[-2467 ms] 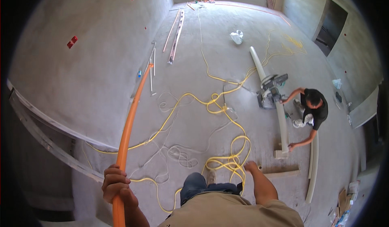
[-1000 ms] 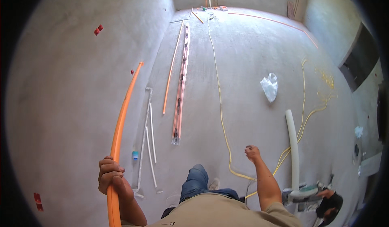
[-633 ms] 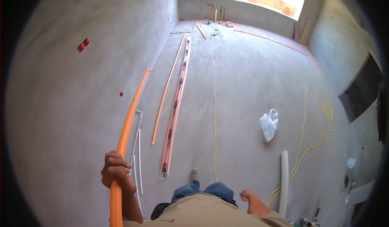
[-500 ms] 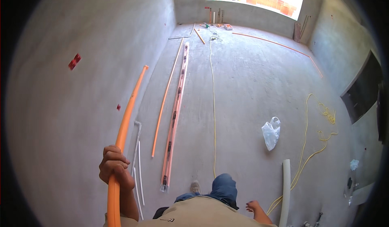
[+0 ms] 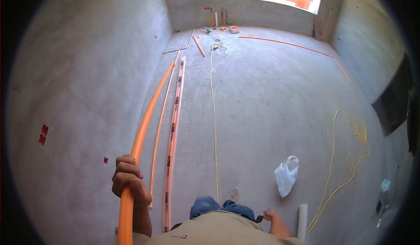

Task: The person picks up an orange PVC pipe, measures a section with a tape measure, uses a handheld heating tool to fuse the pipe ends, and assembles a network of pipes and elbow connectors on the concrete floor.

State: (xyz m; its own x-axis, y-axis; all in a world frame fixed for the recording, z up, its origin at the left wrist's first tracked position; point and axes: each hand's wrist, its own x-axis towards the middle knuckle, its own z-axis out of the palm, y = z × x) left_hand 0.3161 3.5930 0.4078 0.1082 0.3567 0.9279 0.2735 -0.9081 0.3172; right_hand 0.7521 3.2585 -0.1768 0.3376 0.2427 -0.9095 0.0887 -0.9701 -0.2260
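Observation:
My left hand (image 5: 130, 180) is wrapped round a long orange pipe (image 5: 146, 122). The pipe slants up and away along the left wall, and its near end runs out of the picture's lower edge. A seam-like line runs along it below my fist; whether it is one pipe or two side by side I cannot tell. Low by my right hip hangs my right hand (image 5: 272, 216), small and blurred, with nothing seen in it. Closest to that hand is a thick white pipe (image 5: 302, 221), partly cut off by the lower edge.
On the floor at left lie a thin orange pipe (image 5: 160, 135) and a long clear-wrapped pink bundle (image 5: 173, 126). A yellow cable (image 5: 213, 96) runs down the middle. A plastic bag (image 5: 287, 176) and loops of yellow cord (image 5: 331, 153) lie at right. A box (image 5: 234, 29) stands far off.
I have stepped forward: the bag and floor pipes sit lower and closer, and my other foot is now in front. The view has turned a little right. My left hand keeps its hold on the orange pipe.

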